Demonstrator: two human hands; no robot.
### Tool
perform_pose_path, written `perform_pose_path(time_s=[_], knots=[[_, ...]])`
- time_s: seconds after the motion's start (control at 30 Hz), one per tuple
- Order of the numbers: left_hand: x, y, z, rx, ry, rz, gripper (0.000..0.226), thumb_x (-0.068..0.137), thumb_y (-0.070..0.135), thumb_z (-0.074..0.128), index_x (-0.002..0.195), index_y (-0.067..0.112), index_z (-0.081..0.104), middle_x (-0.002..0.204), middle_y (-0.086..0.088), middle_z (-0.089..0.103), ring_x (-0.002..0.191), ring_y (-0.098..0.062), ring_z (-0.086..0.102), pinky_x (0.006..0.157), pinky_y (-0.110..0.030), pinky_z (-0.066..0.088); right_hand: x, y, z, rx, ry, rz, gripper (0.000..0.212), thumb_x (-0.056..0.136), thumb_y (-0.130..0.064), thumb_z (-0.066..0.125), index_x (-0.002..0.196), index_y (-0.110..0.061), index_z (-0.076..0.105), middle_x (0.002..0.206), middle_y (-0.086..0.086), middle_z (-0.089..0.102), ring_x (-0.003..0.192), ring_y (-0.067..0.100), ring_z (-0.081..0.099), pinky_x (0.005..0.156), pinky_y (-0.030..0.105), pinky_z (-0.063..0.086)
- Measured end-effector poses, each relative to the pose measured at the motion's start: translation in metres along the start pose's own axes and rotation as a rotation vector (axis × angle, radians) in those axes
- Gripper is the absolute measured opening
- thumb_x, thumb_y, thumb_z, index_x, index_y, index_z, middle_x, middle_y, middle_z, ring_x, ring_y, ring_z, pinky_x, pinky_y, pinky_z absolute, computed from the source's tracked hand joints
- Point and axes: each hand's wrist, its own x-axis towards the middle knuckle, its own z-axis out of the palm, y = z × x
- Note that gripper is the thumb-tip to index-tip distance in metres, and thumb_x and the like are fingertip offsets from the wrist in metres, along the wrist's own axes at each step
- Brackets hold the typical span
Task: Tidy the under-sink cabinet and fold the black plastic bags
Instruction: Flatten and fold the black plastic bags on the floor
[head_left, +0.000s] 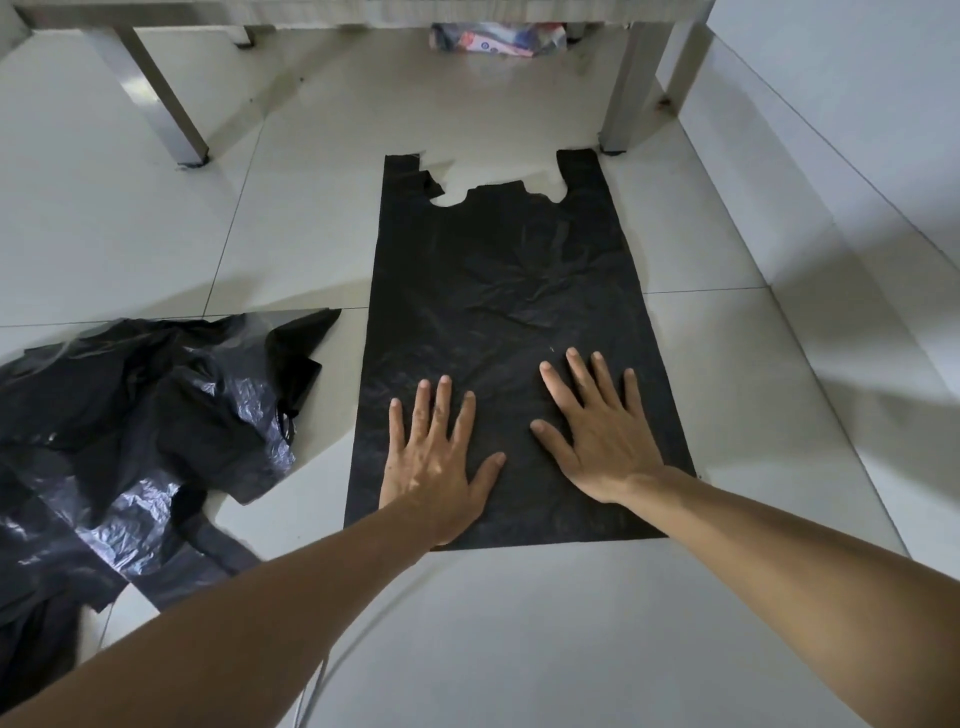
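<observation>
Two bare hands press flat on a black plastic bag spread smooth on a pale tiled floor, its handles pointing away toward metal table legs. Left hand and right hand lie side by side on the bag's near end, fingers splayed, palms down, gripping nothing. Off to the left, a crumpled heap of black bags sits just beside the flat one.

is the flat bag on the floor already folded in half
No, the flat black bag lies fully spread on the floor, handles showing, with the left hand and right hand pressing it.
</observation>
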Motion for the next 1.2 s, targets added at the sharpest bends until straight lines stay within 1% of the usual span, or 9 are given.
perform_pose_path(time_s=[0.17,0.3,0.5,0.6,0.67,0.73,0.87,1.0,1.2], knots=[[0.047,-0.003,-0.021,-0.020,0.095,0.095,0.078,0.087,0.062,-0.005,0.155,0.023,-0.003,0.162,-0.004,-0.015,0.148,-0.023,-0.017,0.120,-0.050,-0.006,0.039,0.000,-0.012,0.029,0.065,-0.003,0.066,0.096,-0.061,0.009,0.155,-0.034,-0.002,0.165,0.001,-0.007,0.151,0.028,-0.010,0.120,0.055,-0.003],[0.073,-0.031,-0.017,-0.025,0.002,-0.004,0.077,0.089,0.068,0.002,0.154,0.028,-0.008,0.161,0.002,-0.018,0.148,-0.017,-0.019,0.119,-0.049,-0.009,0.059,0.019,-0.010,0.048,0.018,0.092,0.068,0.093,-0.065,0.008,0.155,-0.038,-0.003,0.165,0.000,-0.008,0.151,0.026,-0.010,0.120,0.056,-0.004],[0.067,-0.040,-0.012,-0.023,0.005,-0.040,0.084,0.081,0.072,-0.010,0.152,0.029,-0.015,0.159,0.004,-0.024,0.146,-0.017,-0.024,0.119,-0.049,-0.010,0.065,0.047,-0.013,0.029,0.033,0.250,0.073,0.093,-0.069,0.006,0.156,-0.033,-0.001,0.165,0.004,-0.005,0.151,0.032,-0.007,0.118,0.059,0.000],[0.068,-0.040,-0.012,-0.026,0.010,-0.047,0.082,0.082,0.072,-0.010,0.152,0.029,-0.018,0.158,0.004,-0.027,0.144,-0.017,-0.027,0.119,-0.049,-0.010,0.096,0.035,-0.026,0.058,0.138,0.194,0.072,0.095,-0.067,0.012,0.156,-0.030,0.009,0.165,0.008,0.004,0.150,0.036,-0.001,0.118,0.062,0.004],[0.067,-0.040,-0.013,-0.021,0.001,-0.040,0.082,0.082,0.072,-0.010,0.152,0.030,-0.019,0.158,0.004,-0.027,0.144,-0.016,-0.028,0.119,-0.049,-0.010,0.120,0.028,-0.031,0.116,0.102,0.163,0.071,0.094,-0.067,0.015,0.156,-0.033,0.008,0.165,0.007,0.002,0.151,0.035,-0.003,0.118,0.062,0.001],[0.067,-0.037,-0.016,-0.023,0.007,-0.047,0.084,0.082,0.072,-0.007,0.154,0.030,-0.011,0.161,0.002,-0.020,0.147,-0.018,-0.022,0.120,-0.048,-0.009,0.135,0.026,-0.027,0.138,0.073,0.173,0.070,0.094,-0.068,0.014,0.155,-0.036,0.005,0.165,0.004,-0.001,0.151,0.032,-0.007,0.117,0.062,-0.002],[0.095,-0.031,-0.042,-0.035,0.135,-0.020,0.083,0.086,0.067,0.005,0.152,0.020,0.023,0.160,-0.006,0.017,0.149,-0.024,0.006,0.120,-0.050,-0.001,0.140,0.032,-0.016,0.066,0.097,0.190,0.072,0.092,-0.072,0.004,0.155,-0.039,-0.001,0.165,0.003,-0.005,0.151,0.032,-0.007,0.118,0.062,0.000],[0.162,-0.044,-0.055,0.036,0.098,0.070,0.077,0.092,0.066,0.006,0.155,0.023,-0.002,0.163,-0.004,-0.010,0.149,-0.022,-0.013,0.120,-0.049,-0.006,0.144,0.032,-0.015,0.014,0.082,0.206,0.073,0.089,-0.074,0.001,0.154,-0.039,-0.006,0.165,0.002,-0.008,0.151,0.031,-0.007,0.118,0.061,0.002],[0.191,-0.095,-0.036,0.015,0.011,-0.078,0.085,0.083,0.076,-0.004,0.153,0.030,-0.012,0.162,-0.002,-0.016,0.148,-0.020,-0.017,0.120,-0.050,-0.006,0.143,0.032,-0.017,0.002,0.047,0.209,0.077,0.084,-0.074,-0.010,0.153,-0.040,-0.012,0.165,0.001,-0.010,0.151,0.030,-0.010,0.119,0.060,0.000]])
